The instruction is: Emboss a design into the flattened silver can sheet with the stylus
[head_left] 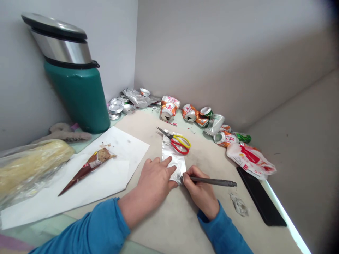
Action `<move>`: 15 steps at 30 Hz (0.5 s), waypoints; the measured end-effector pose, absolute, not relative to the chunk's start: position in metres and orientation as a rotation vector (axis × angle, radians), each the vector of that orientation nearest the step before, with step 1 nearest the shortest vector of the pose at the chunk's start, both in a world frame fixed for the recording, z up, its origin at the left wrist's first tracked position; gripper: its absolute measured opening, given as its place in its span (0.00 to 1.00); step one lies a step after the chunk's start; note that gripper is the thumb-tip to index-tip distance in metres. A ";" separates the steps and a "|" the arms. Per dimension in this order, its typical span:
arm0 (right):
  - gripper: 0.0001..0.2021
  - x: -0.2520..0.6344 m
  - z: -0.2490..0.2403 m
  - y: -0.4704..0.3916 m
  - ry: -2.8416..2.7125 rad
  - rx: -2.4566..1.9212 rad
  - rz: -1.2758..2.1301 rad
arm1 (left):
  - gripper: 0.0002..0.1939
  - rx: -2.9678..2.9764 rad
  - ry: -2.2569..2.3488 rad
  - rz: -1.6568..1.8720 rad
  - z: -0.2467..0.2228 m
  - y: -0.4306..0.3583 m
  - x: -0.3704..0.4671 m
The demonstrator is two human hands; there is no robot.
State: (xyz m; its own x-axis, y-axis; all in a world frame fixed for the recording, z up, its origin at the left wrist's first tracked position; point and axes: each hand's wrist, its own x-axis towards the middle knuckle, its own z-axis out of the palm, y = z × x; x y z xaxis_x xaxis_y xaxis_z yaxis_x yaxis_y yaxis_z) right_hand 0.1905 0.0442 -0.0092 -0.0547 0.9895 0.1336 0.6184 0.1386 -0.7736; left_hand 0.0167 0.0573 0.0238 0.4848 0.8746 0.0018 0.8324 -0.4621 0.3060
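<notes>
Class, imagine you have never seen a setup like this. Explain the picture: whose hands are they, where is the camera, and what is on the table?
There is no robot here, only a person's bare hands. The single picture comes from a camera worn on the head, looking forward and down.

The left hand presses on a silvery metal sheet. The right hand holds a dark pen at its edge. Red-and-yellow-handled scissors lie partly across the sheet.

Around them are crumpled drink cans, a green bottle, and a brown-wrapped cone on white paper.
</notes>
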 end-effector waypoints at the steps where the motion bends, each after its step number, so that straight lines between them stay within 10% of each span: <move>1: 0.11 0.191 -0.009 0.044 -1.752 -1.555 0.713 | 0.14 2.469 1.454 0.231 0.024 0.057 0.017; 15: 0.11 0.190 -0.008 0.042 -1.742 -1.520 0.758 | 0.15 2.459 1.463 0.218 0.026 0.057 0.017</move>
State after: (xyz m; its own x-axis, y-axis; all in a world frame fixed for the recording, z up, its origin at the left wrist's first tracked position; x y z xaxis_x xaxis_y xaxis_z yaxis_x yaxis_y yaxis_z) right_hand 0.1898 0.0422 -0.0079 -0.0728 0.9897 0.1232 0.5842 0.1424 -0.7990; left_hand 0.0172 0.0567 0.0257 0.4783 0.8782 -0.0088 0.8373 -0.4529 0.3064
